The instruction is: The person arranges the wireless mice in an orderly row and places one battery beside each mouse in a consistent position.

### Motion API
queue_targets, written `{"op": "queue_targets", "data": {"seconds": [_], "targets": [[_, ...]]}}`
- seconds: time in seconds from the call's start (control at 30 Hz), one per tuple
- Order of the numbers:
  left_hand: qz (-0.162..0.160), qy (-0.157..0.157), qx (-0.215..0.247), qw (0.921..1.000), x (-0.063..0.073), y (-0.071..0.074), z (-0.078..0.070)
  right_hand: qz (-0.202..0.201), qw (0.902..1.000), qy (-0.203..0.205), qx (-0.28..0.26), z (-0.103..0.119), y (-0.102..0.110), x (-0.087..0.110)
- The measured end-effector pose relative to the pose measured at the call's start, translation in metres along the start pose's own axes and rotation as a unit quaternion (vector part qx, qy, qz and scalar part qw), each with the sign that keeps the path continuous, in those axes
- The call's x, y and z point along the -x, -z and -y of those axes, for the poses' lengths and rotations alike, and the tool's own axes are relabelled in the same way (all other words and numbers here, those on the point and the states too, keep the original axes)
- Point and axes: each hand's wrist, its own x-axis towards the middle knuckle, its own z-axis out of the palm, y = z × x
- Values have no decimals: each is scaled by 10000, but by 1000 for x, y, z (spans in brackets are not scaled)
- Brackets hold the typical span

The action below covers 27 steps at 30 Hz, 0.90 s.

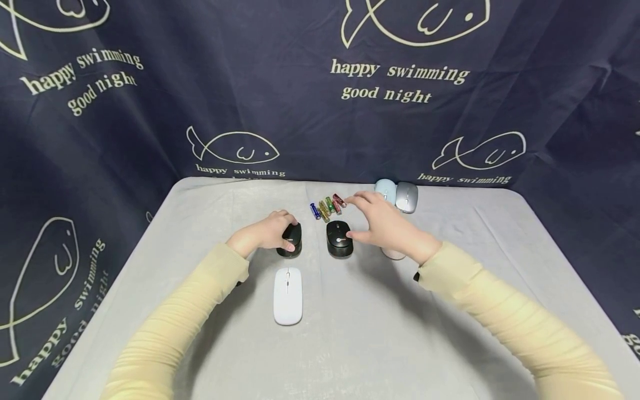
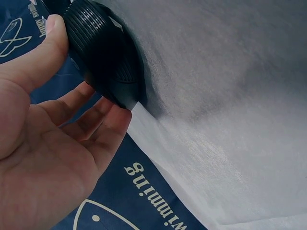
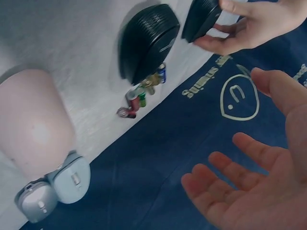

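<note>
My left hand (image 1: 267, 230) grips a black computer mouse (image 1: 295, 236) by its sides, left of the table's middle. In the left wrist view, the thumb lies on one side of this mouse (image 2: 103, 48) and the fingertips on the other. My right hand (image 1: 390, 225) hovers with its fingers spread, holding nothing. Its thumb tip appears beside a second black mouse (image 1: 339, 239) in the head view, but the right wrist view shows that mouse (image 3: 148, 43) apart from the hand. Partly hidden below the right wrist is a pink mouse (image 3: 36, 124).
Several small blue, gold, green and red batteries (image 1: 328, 207) lie behind the black mice. A white mouse (image 1: 288, 300) rests nearer the front. At the back right edge, a light blue mouse (image 1: 385, 188) sits against a grey one (image 1: 407, 197). Dark printed curtains (image 1: 320, 111) surround the table.
</note>
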Motion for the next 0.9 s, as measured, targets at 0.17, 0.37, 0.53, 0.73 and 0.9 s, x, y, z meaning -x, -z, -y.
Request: {"op": "queue_targets", "data": {"seconds": [0.17,0.37,0.53,0.73,0.9], "targets": [[11,-1,-25,10000,-1,0,0,-137,9997,-207,-40,-12,-1,-4],[7,-9,-20,10000,0,-2,1,-298,9980,-548,99,-27,-4,-8],[-4,9,41,10000,0,-3,2,-458,9967,-660,88,-42,-9,-11],[7,25,55,10000,0,-2,2,-502,9941,-964,12,-62,-14,-14],[14,-10,27,10000,0,-2,3,-501,9905,-1281,4,-76,-17,-15]]}}
